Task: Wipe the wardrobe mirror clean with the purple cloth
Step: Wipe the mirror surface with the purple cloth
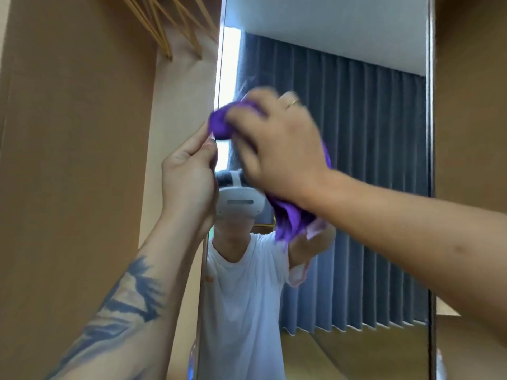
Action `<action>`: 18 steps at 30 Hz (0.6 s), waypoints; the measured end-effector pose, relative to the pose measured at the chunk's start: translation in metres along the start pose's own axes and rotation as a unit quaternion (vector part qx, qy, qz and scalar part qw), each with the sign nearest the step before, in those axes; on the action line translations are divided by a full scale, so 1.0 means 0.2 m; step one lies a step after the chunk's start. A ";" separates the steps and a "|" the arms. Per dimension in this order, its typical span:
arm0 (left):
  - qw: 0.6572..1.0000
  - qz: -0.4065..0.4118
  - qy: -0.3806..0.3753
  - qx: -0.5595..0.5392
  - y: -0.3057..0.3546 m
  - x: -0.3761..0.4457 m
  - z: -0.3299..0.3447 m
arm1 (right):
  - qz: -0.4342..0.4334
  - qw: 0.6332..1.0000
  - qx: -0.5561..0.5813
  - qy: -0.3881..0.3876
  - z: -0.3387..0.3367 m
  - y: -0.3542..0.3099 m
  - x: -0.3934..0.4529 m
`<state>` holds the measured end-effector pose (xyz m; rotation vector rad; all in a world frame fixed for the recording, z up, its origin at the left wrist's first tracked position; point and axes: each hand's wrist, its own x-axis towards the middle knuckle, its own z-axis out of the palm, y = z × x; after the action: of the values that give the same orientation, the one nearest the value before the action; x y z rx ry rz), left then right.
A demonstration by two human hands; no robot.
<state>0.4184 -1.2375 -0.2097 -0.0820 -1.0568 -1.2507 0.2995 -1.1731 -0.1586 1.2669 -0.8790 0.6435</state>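
Note:
The tall wardrobe mirror [356, 160] fills the middle and right of the head view on an opened door. My right hand [277, 144] presses the purple cloth [219, 124] against the glass near the mirror's left edge, blurred by motion. More of the cloth [290, 218] hangs below my wrist. My left hand [189, 176] grips the left edge of the mirror door just below the cloth. The glass reflects a person in a white shirt and a dark pleated curtain.
A brown wardrobe panel [68, 160] stands at the left, and wooden hangers [164, 26] show at the top inside the wardrobe. Another brown panel [472, 105] borders the mirror at the right.

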 end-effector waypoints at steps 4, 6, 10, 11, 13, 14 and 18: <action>0.999 -0.020 -0.001 -0.029 0.03 -0.01 0.01 | -0.211 0.974 0.009 -0.087 -0.06 0.10 0.00; 0.999 -0.023 -0.011 -0.024 0.02 -0.01 0.00 | -0.148 0.987 -0.030 -0.053 -0.05 0.22 0.14; 1.000 -0.017 0.001 -0.019 0.02 -0.01 0.00 | 0.103 0.992 -0.064 0.025 -0.02 0.21 0.25; 1.000 -0.013 0.004 -0.023 0.02 -0.02 0.00 | 0.088 0.994 -0.064 0.025 -0.01 0.15 0.20; 0.999 -0.018 0.008 -0.029 0.03 -0.03 0.01 | -0.053 0.998 -0.028 -0.006 -0.01 0.05 0.03; 0.999 -0.026 0.007 -0.035 0.03 -0.03 0.01 | -0.141 0.989 -0.015 -0.036 -0.02 0.03 -0.05; 0.999 -0.039 0.003 -0.030 0.02 -0.01 0.00 | -0.199 0.976 -0.056 -0.073 -0.07 0.20 0.07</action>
<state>0.4218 -1.2337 -0.2094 -0.0840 -1.0260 -1.3534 0.2775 -1.1523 -0.1261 1.3507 -0.7396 0.1825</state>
